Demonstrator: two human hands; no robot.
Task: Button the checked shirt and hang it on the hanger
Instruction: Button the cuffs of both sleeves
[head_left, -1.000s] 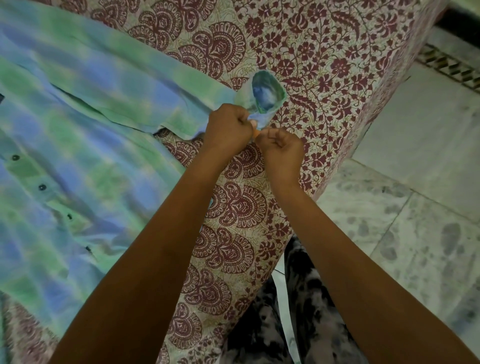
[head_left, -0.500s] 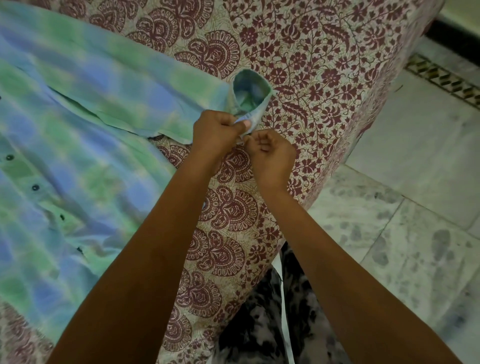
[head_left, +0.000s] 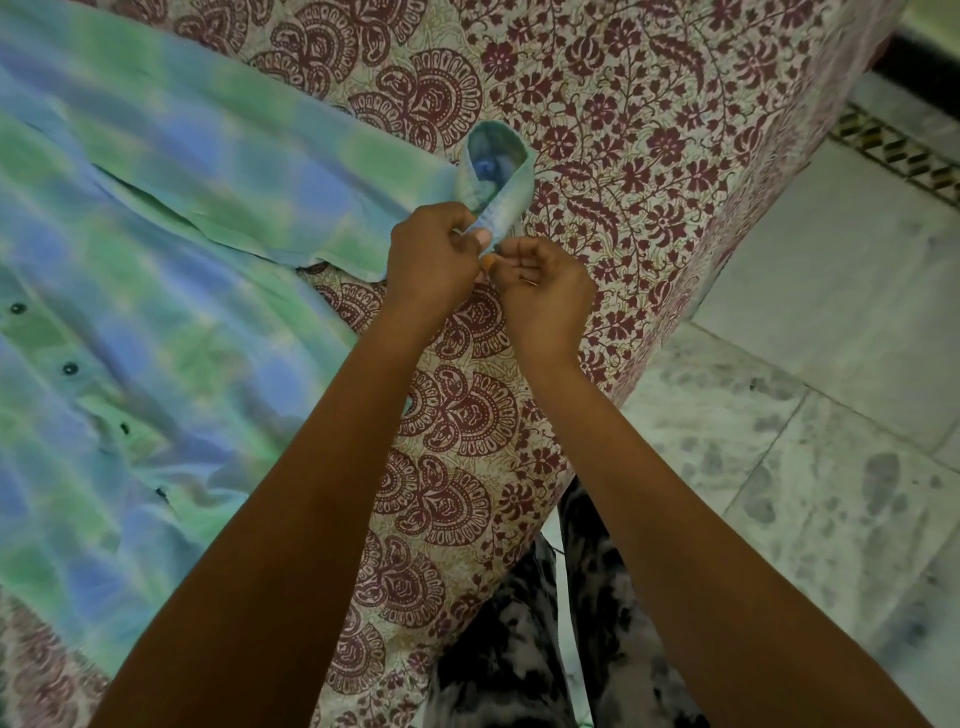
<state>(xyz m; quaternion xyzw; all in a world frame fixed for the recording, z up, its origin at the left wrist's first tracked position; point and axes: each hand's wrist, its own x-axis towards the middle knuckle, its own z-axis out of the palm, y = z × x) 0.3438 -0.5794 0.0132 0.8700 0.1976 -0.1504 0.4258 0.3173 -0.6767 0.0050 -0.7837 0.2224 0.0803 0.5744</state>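
A big bed (head_left: 597, 130) with a cream sheet full of dark red flowers lies under the checked shirt (head_left: 156, 260). To the right of the shirt, past the edge of the bed, is a pale stone floor (head_left: 831, 364) with grey spots. The shirt is green and blue and lies spread out flat on the bed. One long sleeve (head_left: 311, 171) reaches out from the shirt to the right, also flat on the sheet. Below the shirt's sleeve end, the person's legs in black and white trousers (head_left: 519, 649) stand right next to the bed. Two bare arms reach up to the end of that sleeve. The left hand (head_left: 431, 254) and the right hand (head_left: 545, 286) are close together there, almost touching. The cuff (head_left: 511, 176) at the end of the sleeve is curled round into a loop that stands up off the sheet. The left hand pinches the loose end of the cuff with thumb and fingers. The right hand has its fingers curled in, and its fingertips meet the same cuff end. A line of small dark buttons (head_left: 70, 369) runs down the front of the shirt.
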